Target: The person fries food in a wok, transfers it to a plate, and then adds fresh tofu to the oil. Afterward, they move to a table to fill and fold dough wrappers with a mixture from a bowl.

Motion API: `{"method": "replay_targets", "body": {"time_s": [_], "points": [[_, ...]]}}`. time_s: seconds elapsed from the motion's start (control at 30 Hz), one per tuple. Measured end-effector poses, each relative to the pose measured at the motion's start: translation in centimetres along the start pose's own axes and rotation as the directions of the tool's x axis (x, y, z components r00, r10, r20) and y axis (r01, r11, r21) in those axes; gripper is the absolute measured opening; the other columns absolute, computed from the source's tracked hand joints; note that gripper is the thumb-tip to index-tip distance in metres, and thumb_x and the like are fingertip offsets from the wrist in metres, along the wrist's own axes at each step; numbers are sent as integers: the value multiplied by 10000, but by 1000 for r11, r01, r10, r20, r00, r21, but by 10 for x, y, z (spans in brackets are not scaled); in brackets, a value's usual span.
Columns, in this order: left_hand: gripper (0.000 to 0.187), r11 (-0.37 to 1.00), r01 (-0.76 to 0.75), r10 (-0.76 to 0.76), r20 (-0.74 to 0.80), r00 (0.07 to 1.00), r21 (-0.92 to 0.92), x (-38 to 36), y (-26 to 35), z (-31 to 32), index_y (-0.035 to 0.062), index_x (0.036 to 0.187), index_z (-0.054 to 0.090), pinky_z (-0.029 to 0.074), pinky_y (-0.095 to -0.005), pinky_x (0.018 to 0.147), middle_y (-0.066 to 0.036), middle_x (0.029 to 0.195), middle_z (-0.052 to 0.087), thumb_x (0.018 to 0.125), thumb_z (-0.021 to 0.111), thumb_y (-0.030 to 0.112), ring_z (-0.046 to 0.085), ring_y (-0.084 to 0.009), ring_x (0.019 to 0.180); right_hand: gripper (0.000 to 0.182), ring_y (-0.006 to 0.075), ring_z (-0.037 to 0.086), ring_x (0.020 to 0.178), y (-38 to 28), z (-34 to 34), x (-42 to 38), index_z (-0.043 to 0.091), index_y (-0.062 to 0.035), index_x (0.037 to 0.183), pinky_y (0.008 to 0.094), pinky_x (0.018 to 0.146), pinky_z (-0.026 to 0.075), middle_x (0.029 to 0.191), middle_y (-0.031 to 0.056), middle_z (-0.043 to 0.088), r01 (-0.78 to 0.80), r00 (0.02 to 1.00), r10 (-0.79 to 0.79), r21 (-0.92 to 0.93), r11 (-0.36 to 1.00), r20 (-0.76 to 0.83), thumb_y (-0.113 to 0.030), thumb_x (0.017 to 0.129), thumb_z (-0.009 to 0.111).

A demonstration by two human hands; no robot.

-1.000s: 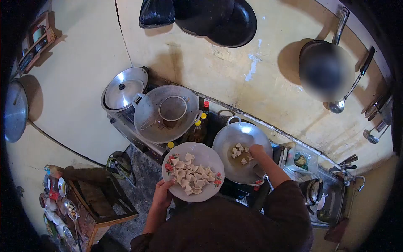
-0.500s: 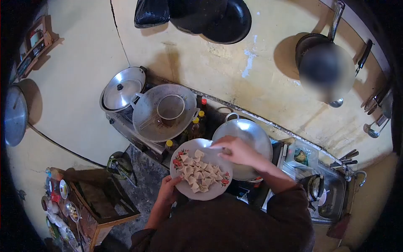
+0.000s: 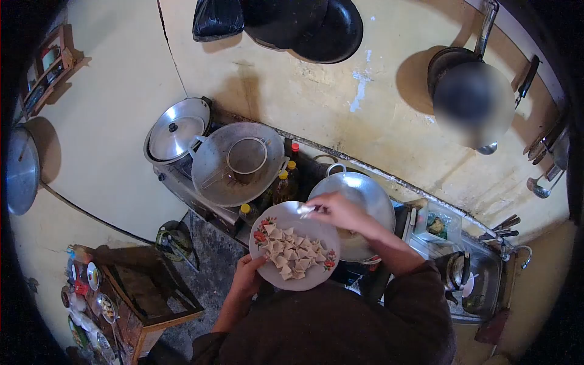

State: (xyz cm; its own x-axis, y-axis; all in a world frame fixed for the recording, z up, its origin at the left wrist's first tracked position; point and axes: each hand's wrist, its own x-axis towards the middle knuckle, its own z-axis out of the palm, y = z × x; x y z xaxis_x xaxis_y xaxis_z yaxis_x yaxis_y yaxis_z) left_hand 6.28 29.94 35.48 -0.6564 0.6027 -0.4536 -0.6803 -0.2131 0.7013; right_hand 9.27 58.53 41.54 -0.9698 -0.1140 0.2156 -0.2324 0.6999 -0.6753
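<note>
My left hand [image 3: 248, 275] is closed on the lower left rim of a white plate [image 3: 283, 211] with red floral patterns. A pile of small, pale folded dough pieces [image 3: 295, 252] that look like dumplings covers its middle. Over the plate's upper right edge is my right hand [image 3: 337, 212], its fingers pinched on one bright whitish dough piece [image 3: 306, 210]. Partly behind my right forearm stands a wide metal wok [image 3: 368, 190] on the stove. Its contents are mostly hidden by my arm and the plate.
Left of the plate, another wok [image 3: 210, 152] holds a strainer [image 3: 246, 156]. Behind it stands a lidded pot [image 3: 176, 137]. Several yellow- and red-capped bottles [image 3: 285, 185] stand between the woks. A sink [image 3: 486, 292] lies right; a wooden table [image 3: 146, 292] stands lower left.
A dough piece at the top of the pile is now up in my right fingers. My right hand has shifted slightly left; the plate has moved slightly right.
</note>
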Motion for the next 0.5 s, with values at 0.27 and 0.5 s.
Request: {"method": "replay_targets", "body": {"time_s": [0.27,0.5], "points": [[281,999,-39,40,-103,994,17,-1,5,-11,-66,1035,520,496,-396,767,-153,958,606,791,545,71,617,-254,837,189,284,613,793,158,-4,-57,648,-41,825,369,676,489,852,157,623,-418,898,439,-392,820,-40,-190,709,650],[252,998,-51,49,-112,993,-19,-3,8,-17,-62,1011,537,493,-350,760,-142,950,609,787,545,54,614,-227,831,137,300,617,742,205,35,-85,657,-79,773,397,651,499,749,127,623,-366,852,523,-747,555,-29,-172,673,642]]}}
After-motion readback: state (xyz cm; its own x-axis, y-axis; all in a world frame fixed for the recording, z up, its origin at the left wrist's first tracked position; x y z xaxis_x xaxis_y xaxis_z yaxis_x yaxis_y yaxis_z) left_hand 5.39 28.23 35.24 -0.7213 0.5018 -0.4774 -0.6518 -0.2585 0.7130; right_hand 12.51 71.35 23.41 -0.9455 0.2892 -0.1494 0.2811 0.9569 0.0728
